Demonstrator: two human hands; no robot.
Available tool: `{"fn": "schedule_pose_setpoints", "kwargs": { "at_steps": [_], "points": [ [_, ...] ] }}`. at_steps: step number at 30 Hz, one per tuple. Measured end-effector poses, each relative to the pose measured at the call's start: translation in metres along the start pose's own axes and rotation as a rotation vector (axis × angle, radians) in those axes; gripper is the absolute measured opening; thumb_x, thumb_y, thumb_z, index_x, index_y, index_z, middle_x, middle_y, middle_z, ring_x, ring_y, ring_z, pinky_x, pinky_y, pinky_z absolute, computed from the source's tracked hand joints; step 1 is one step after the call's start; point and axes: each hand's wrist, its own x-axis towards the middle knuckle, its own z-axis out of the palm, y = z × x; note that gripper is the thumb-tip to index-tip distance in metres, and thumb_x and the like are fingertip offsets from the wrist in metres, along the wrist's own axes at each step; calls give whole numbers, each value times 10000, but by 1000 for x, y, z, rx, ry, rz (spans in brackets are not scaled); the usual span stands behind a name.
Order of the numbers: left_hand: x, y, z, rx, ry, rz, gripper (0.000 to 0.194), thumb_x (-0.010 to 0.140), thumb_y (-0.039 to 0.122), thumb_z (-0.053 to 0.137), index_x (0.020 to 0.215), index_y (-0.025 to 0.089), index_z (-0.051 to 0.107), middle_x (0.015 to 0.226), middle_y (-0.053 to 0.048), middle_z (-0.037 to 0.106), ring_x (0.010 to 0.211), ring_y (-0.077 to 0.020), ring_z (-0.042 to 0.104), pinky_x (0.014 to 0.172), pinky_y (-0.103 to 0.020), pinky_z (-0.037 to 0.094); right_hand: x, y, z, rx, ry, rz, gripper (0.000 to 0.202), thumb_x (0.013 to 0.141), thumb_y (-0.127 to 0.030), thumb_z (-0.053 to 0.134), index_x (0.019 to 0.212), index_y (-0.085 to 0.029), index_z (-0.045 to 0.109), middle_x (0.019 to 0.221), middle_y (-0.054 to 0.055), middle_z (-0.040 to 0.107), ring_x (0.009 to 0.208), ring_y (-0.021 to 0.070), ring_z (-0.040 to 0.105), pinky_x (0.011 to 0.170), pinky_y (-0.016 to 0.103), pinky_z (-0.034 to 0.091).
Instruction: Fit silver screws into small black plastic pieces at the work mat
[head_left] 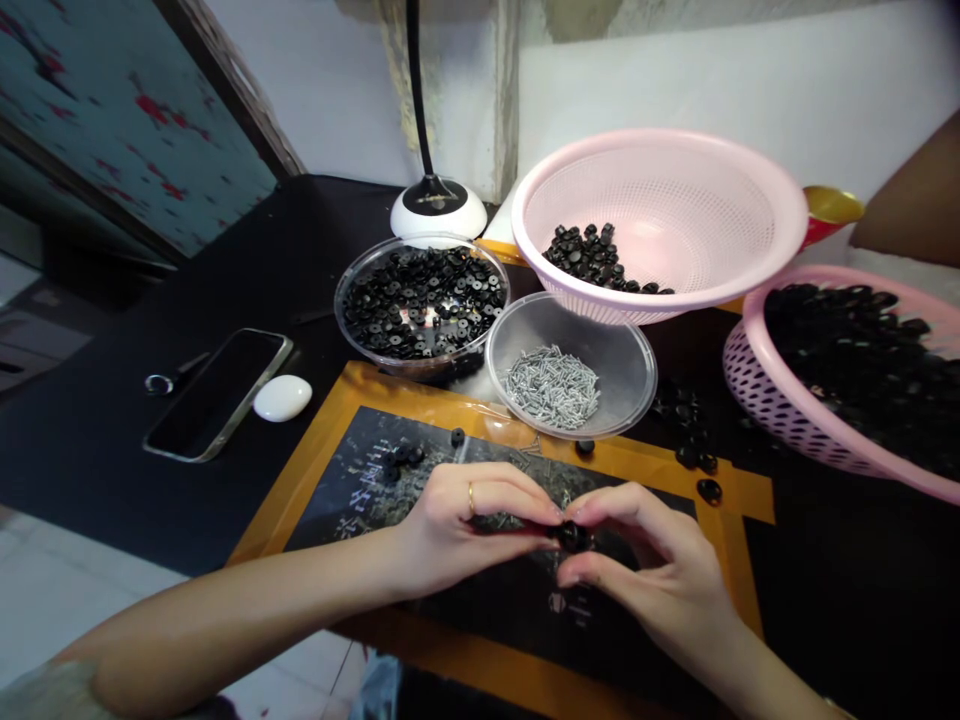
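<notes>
I can see 2 bare hands close together over a dark mat. The left hand wears a gold ring and pinches a small black knob between its thumb and fingers. The knob is between the 2 hands, above the mat. The right hand is curved, with its fingertips at the top of the knob and its thumb just below; I can't tell if it is squeezing too. Brown tape goes along the mat's edges. Behind the hands is a clear bowl with lots of silver screws. Beside it, a clear tub is full of flat black discs. There are 2 pink baskets with black bits in them, 1 at the back and 1 on the right. A phone lies on the left, near a smooth white thing. A lamp stands behind the tub.
</notes>
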Motion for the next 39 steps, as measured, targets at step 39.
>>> {"fn": "schedule_pose_setpoints", "kwargs": {
  "at_steps": [39],
  "points": [
    [0, -2, 0, -73, 67, -60, 161, 733, 53, 696, 835, 172, 733, 862, -67, 735, 763, -148, 698, 685, -231, 577, 10, 0, 6, 657, -135, 510, 268, 672, -304, 789, 825, -168, 615, 635, -14, 654, 538, 112, 629, 519, 211, 539]
  ]
}}
